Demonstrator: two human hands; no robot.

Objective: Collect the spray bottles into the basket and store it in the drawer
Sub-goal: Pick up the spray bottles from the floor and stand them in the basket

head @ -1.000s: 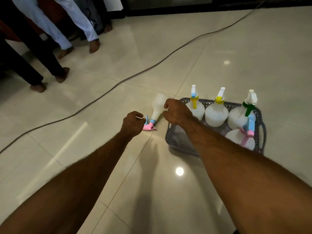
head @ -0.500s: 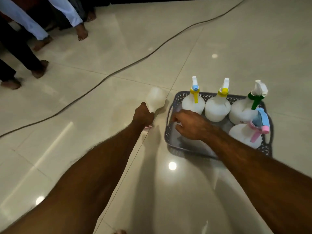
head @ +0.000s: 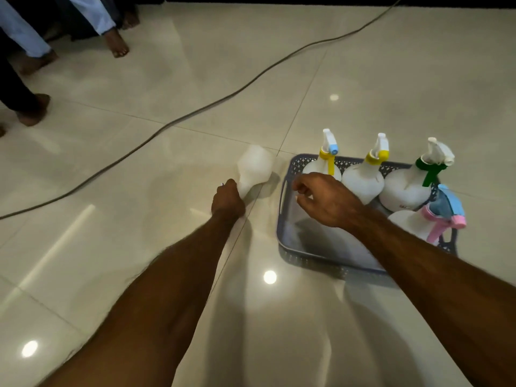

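Bottle (head: pixel 254 170) number five is the one in play, lying on its side on the floor (head: pixel 167 247) just left of the basket (head: pixel 282 208). The left hand (head: pixel 227 198) has it by the neck end, fingers curled round the top so the spray head is hidden under the hand and only the fat white body sticks out away from the person. Makes sense as a grip imo: the neck is the narrow bit a hand can wrap, and lifting from there should let the heavy end swing down so it lands upright.

The right hand (head: pixel 325 201) hangs over the near-left part of the basket with fingers loosely curled and nothing in them, thumb and fingertips close together. Can't tell if it touches the rim. My guess is it's there to steady the basket or guide the bottle in.

Four bottles already stand inside: yellow/blue one (head: pixel 324 166), yellow one (head: pixel 363 177) and green one (head: pixel 407 188) along the far wall, pink/blue one (head: pixel 413 222) at the near right. They're packed to the back and right, which leaves the near-left floor of the basket free, right under the right hand. So this looks like the last pickup before the drawer part, no drawer in view though.

A cable (head: pixel 195 115) runs across the floor behind all this, and some people's feet (head: pixel 117 46) are off at the top left, well apart.
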